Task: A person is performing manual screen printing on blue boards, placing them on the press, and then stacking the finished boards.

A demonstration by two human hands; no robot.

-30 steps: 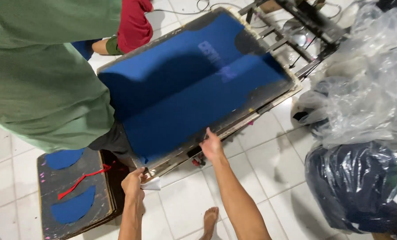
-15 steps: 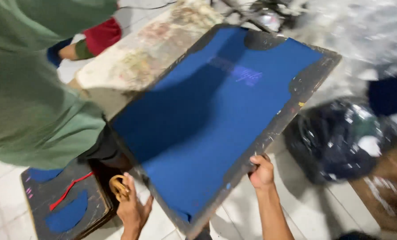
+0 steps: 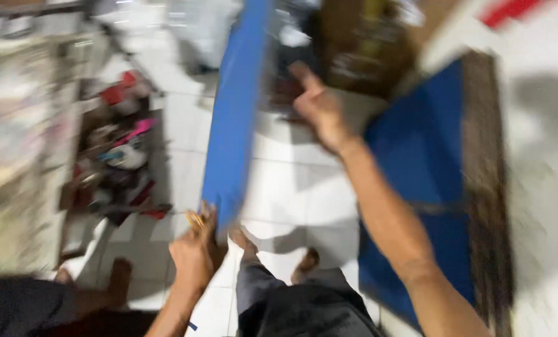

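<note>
The left hand (image 3: 194,253) clamps the bottom corner of the flat blue-faced rectangular frame (image 3: 235,118), which stands edge-on toward twelve o'clock; the right hand (image 3: 319,106) grips its far side at one o'clock. At three o'clock a second blue, brown-edged frame (image 3: 441,187) leans. Keeping both grips firm should stop the frame twisting.

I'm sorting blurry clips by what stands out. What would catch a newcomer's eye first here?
First, the blue framed screen, seen nearly edge-on, standing up through the middle of the view. The left hand grips its lower end and the right hand is at its upper part; the blur hides that contact. To the right, a second blue panel in a brown frame lies on the white tiled floor.
</note>
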